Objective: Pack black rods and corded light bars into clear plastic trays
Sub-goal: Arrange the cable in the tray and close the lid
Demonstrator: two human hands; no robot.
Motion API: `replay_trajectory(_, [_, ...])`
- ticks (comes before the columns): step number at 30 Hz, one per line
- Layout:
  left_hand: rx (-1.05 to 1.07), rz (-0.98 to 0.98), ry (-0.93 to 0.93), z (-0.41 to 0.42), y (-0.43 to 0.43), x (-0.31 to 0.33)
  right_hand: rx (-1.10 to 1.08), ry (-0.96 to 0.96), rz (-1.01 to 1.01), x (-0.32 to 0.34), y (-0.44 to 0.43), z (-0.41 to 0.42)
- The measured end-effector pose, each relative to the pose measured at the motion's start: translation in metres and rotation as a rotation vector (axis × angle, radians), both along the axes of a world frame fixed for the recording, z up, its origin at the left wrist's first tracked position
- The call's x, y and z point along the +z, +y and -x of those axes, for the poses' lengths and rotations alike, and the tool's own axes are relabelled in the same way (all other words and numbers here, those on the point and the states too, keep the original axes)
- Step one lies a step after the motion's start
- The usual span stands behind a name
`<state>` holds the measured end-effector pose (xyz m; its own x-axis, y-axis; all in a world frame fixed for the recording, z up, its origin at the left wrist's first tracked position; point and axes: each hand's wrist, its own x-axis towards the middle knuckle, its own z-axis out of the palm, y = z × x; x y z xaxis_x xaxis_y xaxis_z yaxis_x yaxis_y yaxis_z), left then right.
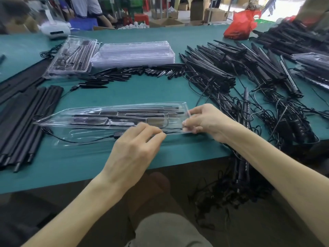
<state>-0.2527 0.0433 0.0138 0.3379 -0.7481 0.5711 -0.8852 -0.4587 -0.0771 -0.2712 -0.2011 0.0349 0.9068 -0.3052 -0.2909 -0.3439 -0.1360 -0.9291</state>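
Clear tray [53, 119] sat near the front edge of the green table [160, 91], dark pieces [92, 120] seated in its slots. Left hand [135, 141]: grip pinched narrow on the tray's near rim. Right hand [204, 120]: grip clasped the tray's right end. Loose black rods [26, 122] left of tray; corded light bars [231, 73] heaped to its right; empty trays [133, 54] stacked beyond. Tray possibly lidded; glare obscured it.
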Motion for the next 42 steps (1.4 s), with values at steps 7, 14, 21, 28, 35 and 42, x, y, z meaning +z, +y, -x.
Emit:
replay_trajectory(7, [-0.017, -0.053, -0.021, -0.016, -0.014, -0.002, 0.007, -0.009, 0.007, -0.001, 0.002, 0.002])
replay_trajectory(14, [-0.015, 0.023, -0.044, -0.019, -0.032, -0.003, 0.012, -0.021, 0.001, -0.002, 0.002, 0.003])
replay_trajectory(21, [-0.047, 0.065, -0.116, -0.019, -0.031, -0.012, 0.045, -0.027, -0.011, -0.005, -0.001, 0.004])
replay_trajectory(28, [-0.096, 0.099, -0.099, -0.028, -0.032, -0.008, 0.158, -0.001, -0.032, -0.005, -0.013, 0.005])
replay_trajectory(35, [-0.120, 0.131, -0.008, -0.041, -0.037, -0.010, 0.146, -0.001, -0.053, -0.009, -0.006, 0.006])
replay_trajectory(42, [-0.133, 0.168, 0.042, -0.043, -0.037, -0.011, 0.119, 0.009, -0.085, -0.009, -0.005, 0.004])
